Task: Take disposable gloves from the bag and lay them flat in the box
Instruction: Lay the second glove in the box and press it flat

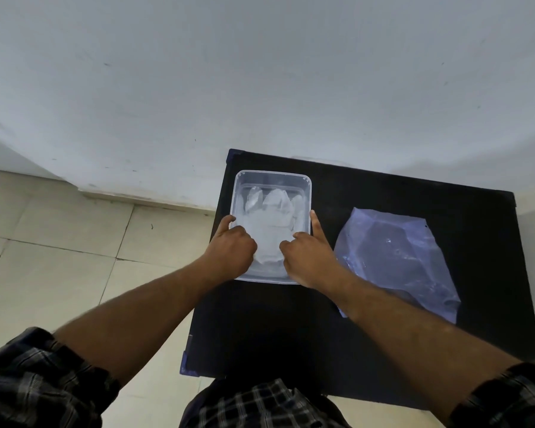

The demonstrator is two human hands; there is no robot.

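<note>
Head view, box: the clear plastic box (272, 177) sits on the left part of the black table (368, 193), long axis running away from the person, rim open upward.
Head view, gloves: translucent disposable gloves (271, 222) lie inside the box, finger ends toward the far wall, cuff end near the person, directly between the two hands.
Head view, left hand: the left hand (233, 245) is curled over the box's left rim, thumb stretched along the rim's outer edge, fingers folded down onto the glove; whether they pinch the film or only press it I cannot tell.
Head view, right hand: the right hand (308, 256) is at the box's right rim, index finger pointing straight along that wall, the other fingers bent inward onto the glove's near edge.
Key relation: both hands touch the glove's cuff end, so smoothing would, in my judgement, run away from the person along the box's length.
Head view, bag: the bluish plastic bag (396, 257) lies slack on the table to the right, just beside the right forearm; the right hand is nearer for the next reach.
Obstacles: nothing lies between the right hand and the bag.
Surroundings: pale wall behind, tiled floor (59, 242) at left.
</note>
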